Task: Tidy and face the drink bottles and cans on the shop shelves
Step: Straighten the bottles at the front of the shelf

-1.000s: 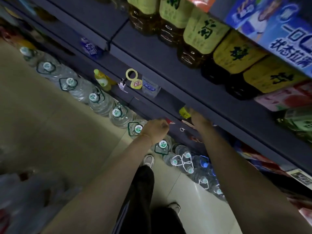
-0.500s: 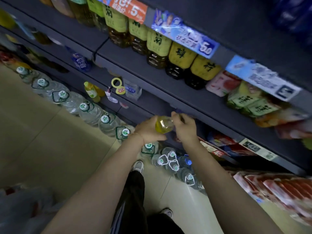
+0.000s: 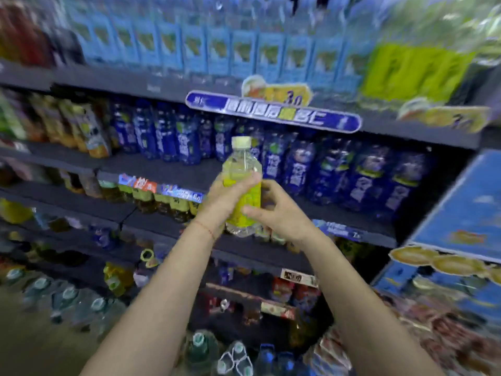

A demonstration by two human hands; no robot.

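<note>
While both bare forearms reach up from below, the left hand (image 3: pixel 226 198) wraps its fingers round the yellow-labelled bottle (image 3: pixel 242 185), and the right hand (image 3: pixel 282 213), fingers curled, touches the label's lower right side. Held between the hands, the bottle stands nearly upright, long axis vertical, pale cap (image 3: pixel 241 141) on top. Beyond the hands runs a dark shelf (image 3: pixel 173 169) of blue-labelled bottles (image 3: pixel 330 172); further above, light blue packs (image 3: pixel 195 50), blurred.

Shelf stock (image 3: pixel 349 172) blurred — labels unreadable.
</note>
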